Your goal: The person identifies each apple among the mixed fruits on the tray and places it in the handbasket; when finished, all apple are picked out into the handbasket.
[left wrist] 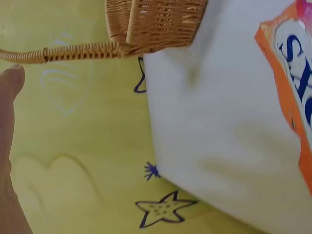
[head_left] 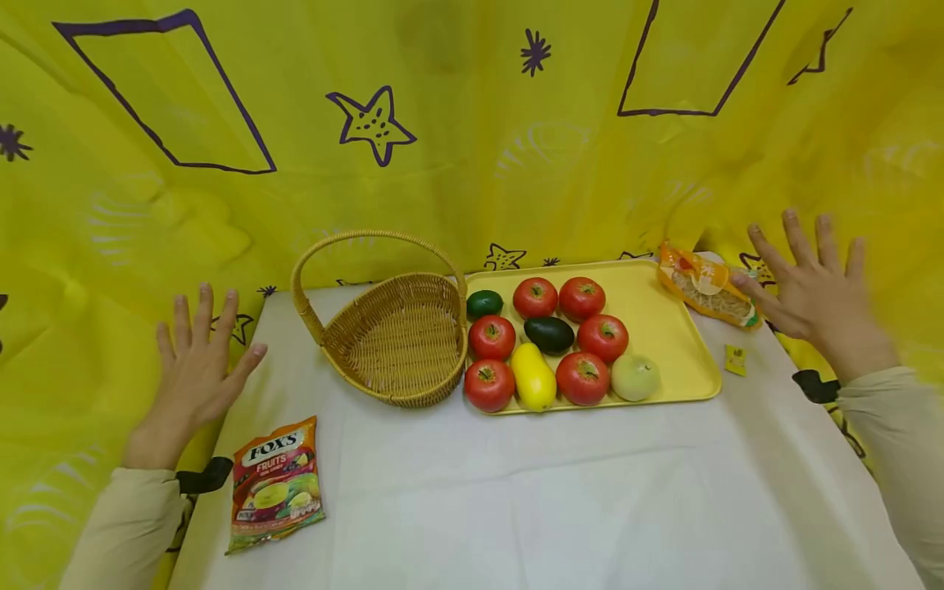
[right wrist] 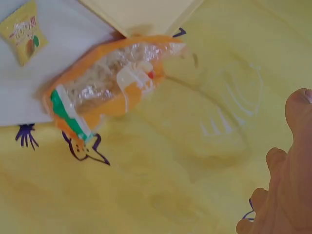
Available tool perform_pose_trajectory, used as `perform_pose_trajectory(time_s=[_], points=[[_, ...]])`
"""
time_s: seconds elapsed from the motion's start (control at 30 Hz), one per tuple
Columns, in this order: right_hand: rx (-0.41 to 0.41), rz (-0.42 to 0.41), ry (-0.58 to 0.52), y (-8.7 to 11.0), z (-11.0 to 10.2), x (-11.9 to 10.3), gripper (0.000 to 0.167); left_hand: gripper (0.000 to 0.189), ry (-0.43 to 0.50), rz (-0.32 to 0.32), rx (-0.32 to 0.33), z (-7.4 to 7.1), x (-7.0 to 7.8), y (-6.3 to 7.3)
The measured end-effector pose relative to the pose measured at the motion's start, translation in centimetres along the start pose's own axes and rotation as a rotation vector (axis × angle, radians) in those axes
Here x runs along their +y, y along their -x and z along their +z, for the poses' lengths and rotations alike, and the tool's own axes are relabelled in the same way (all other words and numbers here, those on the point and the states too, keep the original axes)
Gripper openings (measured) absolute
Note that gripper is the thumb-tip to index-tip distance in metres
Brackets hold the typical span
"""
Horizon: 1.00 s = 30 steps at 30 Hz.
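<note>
My left hand point(head_left: 193, 377) is spread with straight fingers at the table's left edge, holding nothing, above and left of a Fox's fruit candy bag point(head_left: 276, 483). On the right, my right hand point(head_left: 819, 291) is likewise spread and holds nothing, near an orange packet point(head_left: 708, 287) with a clear window. A wicker basket point(head_left: 401, 340) with a tall handle stands left of a yellow tray point(head_left: 674, 352). The tray bears several red tomatoes point(head_left: 584, 378), a yellow oblong vegetable point(head_left: 534, 377), a dark green avocado-like item point(head_left: 549, 334), a smaller green one point(head_left: 483, 304) and a pale round onion-like item point(head_left: 636, 377).
A small yellow wrapped candy point(head_left: 735, 359) lies right of the tray on the white table point(head_left: 516, 508). A yellow curtain point(head_left: 457, 164) with purple drawings hangs behind and at both sides. The basket's handle point(left wrist: 83, 51) rises above its rim.
</note>
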State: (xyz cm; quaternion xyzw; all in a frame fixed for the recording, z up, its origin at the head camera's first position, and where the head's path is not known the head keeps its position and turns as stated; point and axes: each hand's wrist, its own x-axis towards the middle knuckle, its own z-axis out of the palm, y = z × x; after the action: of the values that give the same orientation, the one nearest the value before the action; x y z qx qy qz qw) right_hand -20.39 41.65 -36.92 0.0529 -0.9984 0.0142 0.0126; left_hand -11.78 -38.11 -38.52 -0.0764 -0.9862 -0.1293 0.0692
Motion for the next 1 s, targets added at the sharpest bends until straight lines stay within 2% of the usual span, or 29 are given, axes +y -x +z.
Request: perform_pose_trajectory(time_s=[0.17, 0.37, 0.5, 0.6, 0.67, 0.83, 1.0], points=[[-0.014, -0.06, -0.079, -1.1, 2.1, -1.4, 0.082, 0.084, 0.115, 0.017, 0.029, 1.6, 0.7, -0.9], [-0.046, -0.179, -0.248, -3.3, 4.7, -4.3, 0.085, 0.078, 0.458, 0.069, 0.064, 4.4, 2.3, -2.3], [-0.155, -0.228, -0.448, -4.9, 5.5, -6.0, 0.092, 0.072, 0.707, 0.058, 0.074, 6.2, 3.6, -2.8], [-0.258, -0.231, -0.601, -5.7, 5.9, -7.0, 0.098, 0.067, 0.889, 0.038, 0.115, 7.3, 4.4, -3.1], [-0.299, -0.244, -0.691, -6.3, 6.3, -7.4, 0.1, 0.063, 0.983, 0.022, 0.16, 7.8, 4.8, -3.3], [-0.356, -0.278, -0.865, -7.8, 7.1, -8.0, 0.095, 0.054, 1.082, -0.025, 0.285, 8.6, 5.3, -4.0], [-0.413, -0.295, -0.923, -9.2, 7.7, -8.5, 0.085, 0.047, 1.193, -0.057, 0.388, 9.5, 5.5, -4.9]])
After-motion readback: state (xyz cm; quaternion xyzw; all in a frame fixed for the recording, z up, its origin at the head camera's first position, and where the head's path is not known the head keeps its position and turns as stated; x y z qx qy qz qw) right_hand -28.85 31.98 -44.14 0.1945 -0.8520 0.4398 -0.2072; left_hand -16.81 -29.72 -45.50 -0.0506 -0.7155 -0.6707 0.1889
